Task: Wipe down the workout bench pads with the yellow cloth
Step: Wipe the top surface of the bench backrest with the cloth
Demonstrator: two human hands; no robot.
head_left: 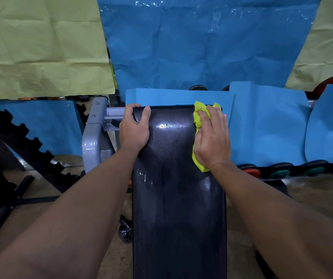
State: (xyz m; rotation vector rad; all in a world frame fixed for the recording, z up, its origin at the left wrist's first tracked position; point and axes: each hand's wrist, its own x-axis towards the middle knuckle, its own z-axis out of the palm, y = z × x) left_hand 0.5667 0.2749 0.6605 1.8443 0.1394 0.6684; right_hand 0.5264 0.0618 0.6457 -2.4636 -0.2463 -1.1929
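Long black bench pad [178,198] running from the bottom edge up the middle of the view, its surface wet, beaded with droplets and shining near the far end. Yellow cloth [199,125] bunched on the pad's right edge, close to the far end, pinned flat under the right hand [212,137]. Fingers of that hand straight and close together, palm down on the cloth, with cloth showing beyond the fingertips and below the wrist. Left hand [134,128] on the pad's far left corner, fingers curled over the end and side, thumb lying on the top surface, gripping the pad. Both bare forearms reaching in from the bottom corners.

Grey metal frame [95,135] just beside the left hand, left of the pad. Blue foam blocks [266,125] behind and to the right of the pad's far end. Blue sheet [202,43] hanging on the wall above, flanked by 2 green sheets [40,47]. Row of round weight plates [282,170] on the floor at right, under the foam. Black toothed rack [28,137] slanting across the left side.
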